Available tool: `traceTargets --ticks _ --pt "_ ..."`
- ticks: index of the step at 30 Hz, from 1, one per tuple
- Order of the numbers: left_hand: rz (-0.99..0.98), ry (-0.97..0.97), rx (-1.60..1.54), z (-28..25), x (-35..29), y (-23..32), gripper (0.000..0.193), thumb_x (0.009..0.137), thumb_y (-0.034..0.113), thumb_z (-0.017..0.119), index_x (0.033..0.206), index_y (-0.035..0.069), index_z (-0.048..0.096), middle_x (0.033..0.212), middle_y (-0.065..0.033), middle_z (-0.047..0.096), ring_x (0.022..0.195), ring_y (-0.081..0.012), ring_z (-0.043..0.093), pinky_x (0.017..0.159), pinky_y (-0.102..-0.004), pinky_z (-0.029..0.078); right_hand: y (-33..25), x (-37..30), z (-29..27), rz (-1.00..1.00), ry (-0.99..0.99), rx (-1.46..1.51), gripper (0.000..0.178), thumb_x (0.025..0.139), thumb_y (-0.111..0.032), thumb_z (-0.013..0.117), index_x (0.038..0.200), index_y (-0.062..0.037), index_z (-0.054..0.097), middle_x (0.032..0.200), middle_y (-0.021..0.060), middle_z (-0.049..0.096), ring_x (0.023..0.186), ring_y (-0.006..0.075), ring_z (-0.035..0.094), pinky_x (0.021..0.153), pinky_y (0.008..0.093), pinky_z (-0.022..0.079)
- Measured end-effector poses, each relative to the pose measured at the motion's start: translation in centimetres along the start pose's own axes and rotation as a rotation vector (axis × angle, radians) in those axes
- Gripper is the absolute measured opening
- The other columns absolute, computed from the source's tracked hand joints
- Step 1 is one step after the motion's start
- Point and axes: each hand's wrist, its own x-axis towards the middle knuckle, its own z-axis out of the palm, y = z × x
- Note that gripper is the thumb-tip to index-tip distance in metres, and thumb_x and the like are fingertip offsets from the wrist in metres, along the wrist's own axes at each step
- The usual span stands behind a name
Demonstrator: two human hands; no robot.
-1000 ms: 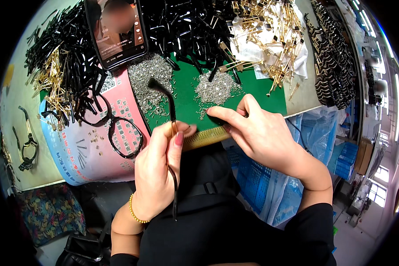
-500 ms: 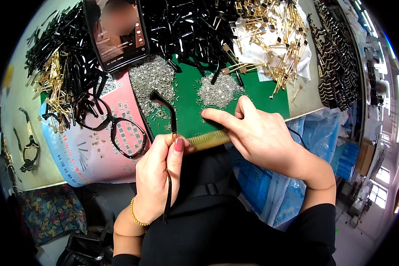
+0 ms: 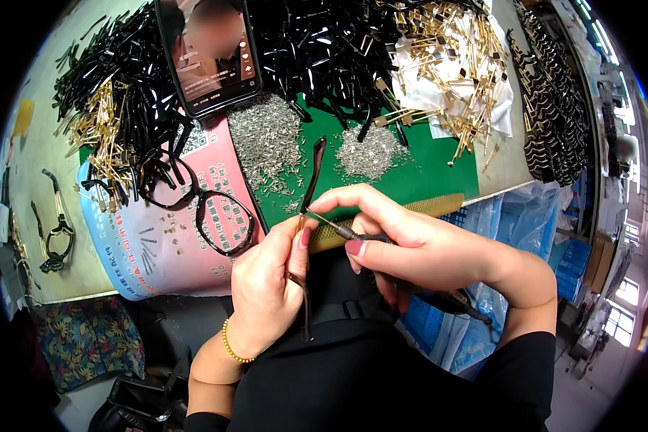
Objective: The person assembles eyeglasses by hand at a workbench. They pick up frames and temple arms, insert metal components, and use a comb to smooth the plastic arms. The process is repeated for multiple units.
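Upright between the thumb and fingers of my left hand [image 3: 266, 277] is a black eyeglass temple [image 3: 314, 173], gold-coloured near the pinch. Another thin dark arm hangs below that hand; whether it is the same piece I cannot tell. My right hand [image 3: 432, 248] is closed around a black powered screwdriver [image 3: 446, 301]. Its slim metal bit points left and meets the temple just above my left fingertips. Any screw at that spot is too small to make out. Beyond my hands lie two heaps of tiny silver screws, a larger heap [image 3: 266, 137] and a smaller heap [image 3: 367, 153].
A black glasses frame [image 3: 196, 193] rests on a pink and blue printed sheet [image 3: 137, 245]. Black temples [image 3: 309, 57] and gold metal parts [image 3: 468, 79] pile up at the back. A phone [image 3: 216, 72] stands among them. Yellow mesh [image 3: 443, 206] edges the green mat [image 3: 439, 169].
My right hand has left the area by the smaller screw heap and now holds the screwdriver against the temple. My left hand has shifted slightly right, and the temple has turned to lean right.
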Motion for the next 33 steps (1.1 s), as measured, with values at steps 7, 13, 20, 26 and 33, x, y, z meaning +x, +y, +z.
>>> traceTargets --ticks 7,13,20,26,33 --pt "0.394 0.140 0.369 1.3 -0.1 -1.7 0.024 0.091 0.000 0.070 0.114 -0.006 0.065 0.084 -0.0124 0.070 0.066 -0.0243 0.067 0.057 -0.0333 0.051 0.8 -0.1 -0.3 -0.012 -0.022 0.061 0.050 0.105 -0.014 0.052 0.148 -0.0078 0.027 0.094 0.0037 0.054 0.056 0.0084 0.056 0.045 0.0238 0.042" --pt "0.454 0.126 0.389 1.2 0.0 -1.4 0.024 0.090 0.000 0.071 0.112 -0.006 0.064 0.079 -0.0095 0.067 0.062 -0.0207 0.064 0.055 -0.0313 0.050 4.9 0.8 0.5 -0.538 0.295 -0.617 0.044 0.101 -0.013 0.059 0.136 -0.0023 0.035 0.096 0.0122 0.060 0.063 0.0223 0.066 0.052 0.0334 0.051" --pt "0.317 0.428 0.537 -5.2 0.9 -1.1 0.014 0.106 0.005 0.051 0.108 -0.003 0.062 0.098 -0.0113 0.069 0.081 -0.0179 0.065 0.076 -0.0288 0.053 3.4 0.2 2.3 -0.607 0.581 -1.277 0.041 0.091 -0.014 0.068 0.131 -0.0117 0.057 0.093 0.0087 0.055 0.071 0.0223 0.066 0.052 0.0335 0.052" --pt "0.269 0.293 0.344 -4.5 -1.7 -4.8 0.019 0.109 0.011 0.048 0.105 -0.001 0.063 0.094 -0.0112 0.069 0.084 -0.0218 0.064 0.083 -0.0324 0.051 3.1 2.9 3.1 -0.462 0.645 -1.598 0.057 0.094 -0.033 0.067 0.149 -0.0339 0.053 0.089 0.0082 0.049 0.068 0.0212 0.058 0.054 0.0348 0.053" --pt "0.429 0.229 0.250 -5.0 -1.8 -5.0 0.012 0.095 0.000 0.062 0.108 0.000 0.064 0.086 -0.0064 0.069 0.064 -0.0236 0.055 0.087 -0.0403 0.050 2.8 1.7 1.6 -0.405 0.593 -1.349 0.045 0.095 -0.013 0.062 0.138 -0.0198 0.053 0.094 0.0119 0.052 0.075 0.0289 0.064 0.056 0.0395 0.055"
